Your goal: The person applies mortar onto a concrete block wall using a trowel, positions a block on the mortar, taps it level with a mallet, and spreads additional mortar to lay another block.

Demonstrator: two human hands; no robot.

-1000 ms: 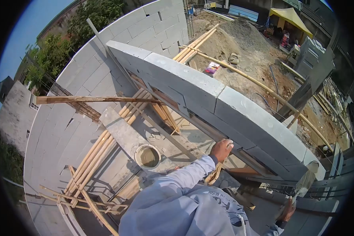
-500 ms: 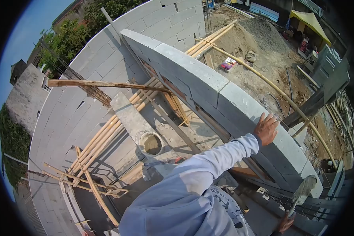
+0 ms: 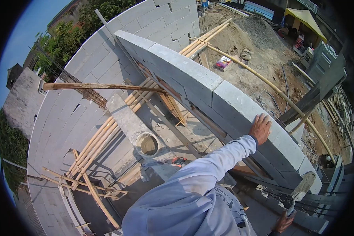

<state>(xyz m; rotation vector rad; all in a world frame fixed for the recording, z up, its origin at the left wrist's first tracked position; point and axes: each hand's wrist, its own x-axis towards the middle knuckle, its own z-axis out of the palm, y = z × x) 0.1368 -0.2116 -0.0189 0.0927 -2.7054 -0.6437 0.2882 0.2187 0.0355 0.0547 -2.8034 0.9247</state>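
My left hand (image 3: 260, 128) lies on the top face of the pale block wall (image 3: 240, 103), its fingers spread over the edge. At the lower right, my right hand (image 3: 284, 221) is wrapped round the handle of a trowel (image 3: 304, 186). The trowel's blade, coated grey, is beside the right end of the wall's top course. A joint between two top blocks shows to the left of my left hand. Below and left of the wall, a round bucket (image 3: 148, 144) with grey mortar stands on a board.
Bamboo poles (image 3: 94, 147) and a wooden plank (image 3: 102, 86) cross the space at the left. A long bamboo pole (image 3: 259, 76) runs beyond the wall. Farther back are a gravel pile (image 3: 255, 31), a yellow canopy (image 3: 306, 21) and a taller block wall (image 3: 102, 59).
My left hand has risen from the wall's near side onto its top and now rests there. The trowel in my right hand stays by the wall's end. The camera view has shifted.
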